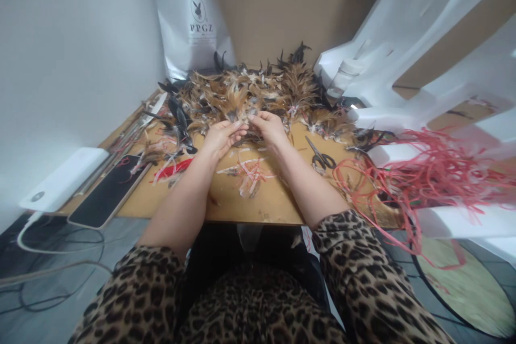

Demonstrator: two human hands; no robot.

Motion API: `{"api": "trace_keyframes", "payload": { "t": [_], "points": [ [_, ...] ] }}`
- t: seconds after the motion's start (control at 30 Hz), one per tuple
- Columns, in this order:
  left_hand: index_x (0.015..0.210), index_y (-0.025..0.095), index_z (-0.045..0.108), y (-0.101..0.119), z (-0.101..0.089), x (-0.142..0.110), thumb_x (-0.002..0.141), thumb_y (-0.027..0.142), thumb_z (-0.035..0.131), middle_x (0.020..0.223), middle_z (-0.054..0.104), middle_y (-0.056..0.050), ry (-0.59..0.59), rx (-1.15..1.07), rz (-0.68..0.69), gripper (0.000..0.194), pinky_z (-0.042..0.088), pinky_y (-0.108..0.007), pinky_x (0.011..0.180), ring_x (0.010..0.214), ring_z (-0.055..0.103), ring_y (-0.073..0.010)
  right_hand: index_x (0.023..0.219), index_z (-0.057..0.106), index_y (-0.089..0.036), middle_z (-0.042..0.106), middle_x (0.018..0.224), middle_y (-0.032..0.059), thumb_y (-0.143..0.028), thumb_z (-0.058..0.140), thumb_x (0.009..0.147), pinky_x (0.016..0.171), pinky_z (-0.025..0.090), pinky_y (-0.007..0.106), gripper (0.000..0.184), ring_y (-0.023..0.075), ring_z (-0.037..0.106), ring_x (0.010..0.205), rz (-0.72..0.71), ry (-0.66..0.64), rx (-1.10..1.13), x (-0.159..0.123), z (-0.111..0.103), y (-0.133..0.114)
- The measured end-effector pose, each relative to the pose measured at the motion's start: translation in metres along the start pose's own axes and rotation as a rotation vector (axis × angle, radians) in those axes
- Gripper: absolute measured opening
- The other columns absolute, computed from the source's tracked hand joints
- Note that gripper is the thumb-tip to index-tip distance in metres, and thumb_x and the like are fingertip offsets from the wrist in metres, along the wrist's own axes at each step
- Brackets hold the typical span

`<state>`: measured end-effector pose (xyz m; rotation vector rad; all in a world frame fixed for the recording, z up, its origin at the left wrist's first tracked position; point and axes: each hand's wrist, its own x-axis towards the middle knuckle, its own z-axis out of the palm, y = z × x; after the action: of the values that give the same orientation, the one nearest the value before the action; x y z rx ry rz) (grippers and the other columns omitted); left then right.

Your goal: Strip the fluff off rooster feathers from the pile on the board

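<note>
Both hands meet over the middle of the wooden table [278, 215], at the front of a large heap of brown feathers [201, 94]. Between the fingertips sits a small bunch of brown feathers [236, 101], its tips pointing away from me. My left hand [223, 137] pinches its base from the left, with thumb and index finger closed. From the right, my right hand [266, 124] pinches the same base. Pink and white strip scraps [250, 172] lie on the table just below the hands. Black-handled scissors [320, 157] rest to the right of my right forearm.
A phone [108, 193] and a white power bank [64, 180] with a cable lie at the left edge. Tangled pink strips [435, 177] hang over white foam at the right. Behind the feathers stand a white bag [197, 16] and a clear bottle [342, 78].
</note>
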<state>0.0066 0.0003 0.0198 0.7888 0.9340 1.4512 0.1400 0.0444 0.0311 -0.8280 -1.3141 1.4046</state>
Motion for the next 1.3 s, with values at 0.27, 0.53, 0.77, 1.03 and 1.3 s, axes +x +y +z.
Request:
{"api": "trace_keyframes", "payload": {
  "t": [0.27,0.53,0.77,1.03,1.3],
  "points": [
    [0.074,0.006,0.064,0.000,0.001,-0.003,0.072,0.017,0.069,0.070,0.068,-0.008,-0.031,0.088,-0.018,0.012,0.045,-0.013,0.049,0.054,0.062,-0.0068,0.056,0.053,-0.014,0.050,0.053,-0.0051,-0.042,0.072,0.056,0.052,0.031,0.020,0.033,0.0050,0.040,0.051,-0.087,-0.027,-0.150,-0.001,0.000,-0.001],
    [0.071,0.006,0.064,0.001,0.003,-0.004,0.071,0.015,0.068,0.064,0.066,-0.006,-0.034,0.098,-0.040,0.010,0.045,-0.013,0.048,0.050,0.059,-0.0054,0.057,0.053,-0.015,0.048,0.051,-0.0056,-0.045,0.071,0.056,0.050,0.030,0.021,0.035,0.0055,0.038,0.049,-0.052,-0.026,-0.149,-0.001,0.000,0.003],
    [0.067,0.006,0.063,0.000,0.003,-0.003,0.070,0.015,0.069,0.063,0.065,-0.005,-0.021,0.109,-0.031,0.011,0.045,-0.013,0.050,0.050,0.058,-0.0051,0.058,0.054,-0.015,0.049,0.052,-0.0061,-0.044,0.072,0.054,0.052,0.032,0.020,0.034,0.0052,0.039,0.050,-0.060,-0.039,-0.113,0.001,0.000,0.007],
    [0.070,0.008,0.065,-0.003,0.002,-0.003,0.070,0.020,0.070,0.067,0.068,-0.007,0.023,0.126,-0.002,0.013,0.046,-0.016,0.054,0.057,0.062,-0.0085,0.069,0.061,-0.016,0.061,0.063,-0.0023,-0.041,0.068,0.064,0.063,0.043,0.023,0.027,0.0086,0.052,0.059,-0.123,-0.083,-0.158,-0.001,-0.002,0.009],
    [0.081,0.010,0.066,-0.009,-0.005,0.002,0.071,0.018,0.068,0.082,0.071,-0.009,0.026,-0.105,-0.089,0.013,0.050,-0.025,0.076,0.075,0.066,-0.0119,0.120,0.053,-0.015,0.061,0.116,0.0129,-0.031,0.061,0.074,0.090,0.040,0.038,0.049,0.0242,0.056,0.104,-0.512,-0.131,-0.945,-0.013,-0.002,0.004]
  ]
}}
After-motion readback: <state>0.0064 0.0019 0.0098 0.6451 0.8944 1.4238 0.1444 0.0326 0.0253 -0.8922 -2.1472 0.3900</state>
